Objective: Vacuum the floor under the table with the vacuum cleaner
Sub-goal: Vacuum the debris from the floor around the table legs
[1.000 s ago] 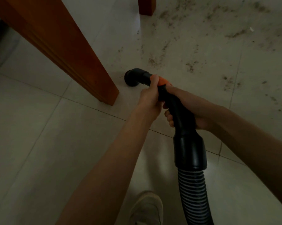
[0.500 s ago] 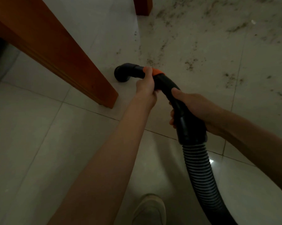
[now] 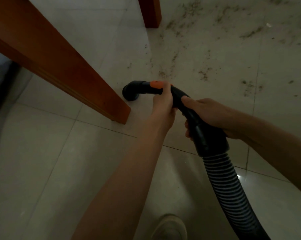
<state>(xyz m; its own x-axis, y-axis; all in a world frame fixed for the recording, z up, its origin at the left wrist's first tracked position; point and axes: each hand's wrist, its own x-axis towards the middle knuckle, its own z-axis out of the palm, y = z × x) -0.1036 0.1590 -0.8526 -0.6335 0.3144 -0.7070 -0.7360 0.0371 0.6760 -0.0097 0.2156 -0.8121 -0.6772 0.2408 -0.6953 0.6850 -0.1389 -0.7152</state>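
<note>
tiled floor (image 3: 77, 161), nozzle (image 3: 130, 91) pointing left

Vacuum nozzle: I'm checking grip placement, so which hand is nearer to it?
Left. The left hand grips the handle just behind the vacuum nozzle; the right hand holds farther back, near the hose cuff.

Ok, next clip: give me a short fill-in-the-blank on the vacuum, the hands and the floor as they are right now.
1. The left hand grips the nozzle right at its ____ coloured button.
2. The right hand holds the black tube just above the ribbed ____.
3. The nozzle's mouth sits close beside the wooden ____ leg.
4. The scattered dirt lies on the tiles to the ____ of the nozzle.

Missing words: orange; hose; table; right
</note>
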